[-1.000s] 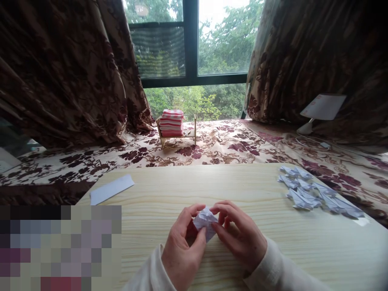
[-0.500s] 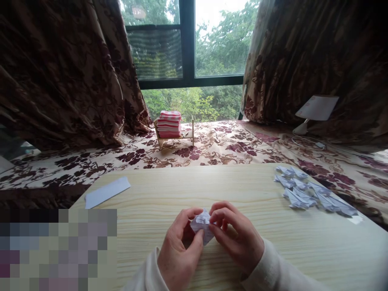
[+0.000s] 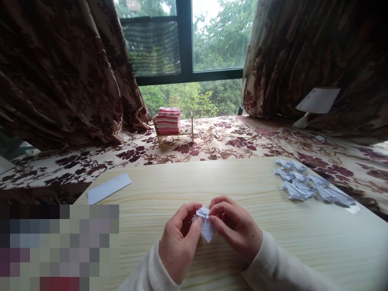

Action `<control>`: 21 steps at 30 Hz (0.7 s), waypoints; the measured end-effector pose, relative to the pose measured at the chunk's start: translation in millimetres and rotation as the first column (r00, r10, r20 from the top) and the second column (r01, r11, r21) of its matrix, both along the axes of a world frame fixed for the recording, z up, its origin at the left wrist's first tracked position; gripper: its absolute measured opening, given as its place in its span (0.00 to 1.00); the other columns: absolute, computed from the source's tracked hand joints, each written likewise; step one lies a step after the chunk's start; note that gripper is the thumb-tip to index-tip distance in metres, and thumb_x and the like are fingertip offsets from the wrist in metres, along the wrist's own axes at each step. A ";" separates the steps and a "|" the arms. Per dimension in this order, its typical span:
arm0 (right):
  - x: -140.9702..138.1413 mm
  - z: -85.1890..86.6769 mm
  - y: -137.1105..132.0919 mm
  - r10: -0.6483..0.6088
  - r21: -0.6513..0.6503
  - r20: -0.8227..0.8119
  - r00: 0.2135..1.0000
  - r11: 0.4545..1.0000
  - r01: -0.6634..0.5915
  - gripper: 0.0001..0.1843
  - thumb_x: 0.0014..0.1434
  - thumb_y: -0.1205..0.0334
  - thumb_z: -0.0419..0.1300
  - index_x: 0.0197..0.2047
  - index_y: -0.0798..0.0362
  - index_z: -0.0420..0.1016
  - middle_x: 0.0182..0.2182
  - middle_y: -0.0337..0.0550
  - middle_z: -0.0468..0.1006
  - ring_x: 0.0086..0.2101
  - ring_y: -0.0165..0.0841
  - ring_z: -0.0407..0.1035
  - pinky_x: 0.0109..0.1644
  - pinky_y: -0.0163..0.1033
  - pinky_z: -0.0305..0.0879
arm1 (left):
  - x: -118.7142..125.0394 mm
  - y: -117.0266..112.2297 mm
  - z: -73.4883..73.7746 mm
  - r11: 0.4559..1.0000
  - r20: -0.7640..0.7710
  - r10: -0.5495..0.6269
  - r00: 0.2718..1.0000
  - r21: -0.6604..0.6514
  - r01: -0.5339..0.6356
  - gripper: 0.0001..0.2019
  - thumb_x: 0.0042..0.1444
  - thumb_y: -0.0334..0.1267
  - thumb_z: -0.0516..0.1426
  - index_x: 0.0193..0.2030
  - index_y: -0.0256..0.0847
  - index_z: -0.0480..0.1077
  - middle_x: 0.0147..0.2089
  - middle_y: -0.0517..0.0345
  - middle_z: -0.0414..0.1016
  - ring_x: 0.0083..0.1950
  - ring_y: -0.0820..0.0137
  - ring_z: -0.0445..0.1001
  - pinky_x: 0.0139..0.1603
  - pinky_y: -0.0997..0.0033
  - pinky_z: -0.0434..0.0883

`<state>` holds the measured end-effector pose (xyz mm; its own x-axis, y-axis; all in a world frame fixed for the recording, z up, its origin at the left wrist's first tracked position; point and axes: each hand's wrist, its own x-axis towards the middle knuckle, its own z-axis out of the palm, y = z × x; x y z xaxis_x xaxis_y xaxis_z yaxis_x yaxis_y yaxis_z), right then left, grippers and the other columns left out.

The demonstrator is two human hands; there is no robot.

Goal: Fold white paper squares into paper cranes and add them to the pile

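Shifted paper [image 3: 207, 231], sides partly hidden

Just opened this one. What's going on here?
A person in pale sleeves is holding a small folded piece of paper above a wooden-topped table, with the left hand on one side of it and the right hand on the other. A cluster of folded white paper pieces lies toward the table's far right corner, and a flat white paper strip lies on the far left.

Creased matt paper piece [image 3: 207, 231]; smooth, wood-grained tabletop [image 3: 157, 182]; patterned cloth curtains [image 3: 60, 72].
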<state>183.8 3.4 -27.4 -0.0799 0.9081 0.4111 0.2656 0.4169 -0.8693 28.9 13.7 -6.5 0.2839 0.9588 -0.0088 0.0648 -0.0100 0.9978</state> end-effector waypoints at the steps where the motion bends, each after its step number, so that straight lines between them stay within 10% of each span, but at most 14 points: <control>1: 0.0 0.3 0.2 -0.006 -0.007 -0.009 1.000 1.000 0.006 0.03 0.57 0.65 0.55 0.32 0.53 0.68 0.34 0.44 0.69 0.25 0.26 0.63 0.24 0.32 0.61 | 0.4 0.2 -0.7 1.000 0.001 -0.001 1.000 0.000 0.001 0.12 0.55 0.40 0.55 0.44 0.37 0.68 0.38 0.53 0.76 0.37 0.70 0.73 0.37 0.74 0.70; 21: 1.0 7.2 -1.3 -0.072 -0.105 -0.103 0.992 0.993 0.061 0.02 0.51 0.64 0.57 0.30 0.53 0.70 0.31 0.42 0.70 0.30 0.29 0.66 0.27 0.33 0.64 | 3.6 2.9 1.6 0.998 0.068 0.026 0.997 0.056 -0.030 0.09 0.51 0.36 0.57 0.39 0.34 0.72 0.31 0.58 0.76 0.32 0.73 0.74 0.32 0.78 0.71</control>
<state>184.8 2.2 -20.2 0.0217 0.9475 0.3191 0.1935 0.3091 -0.9311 32.5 16.6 -4.9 0.2551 0.9648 0.0646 -0.0010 -0.0665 0.9978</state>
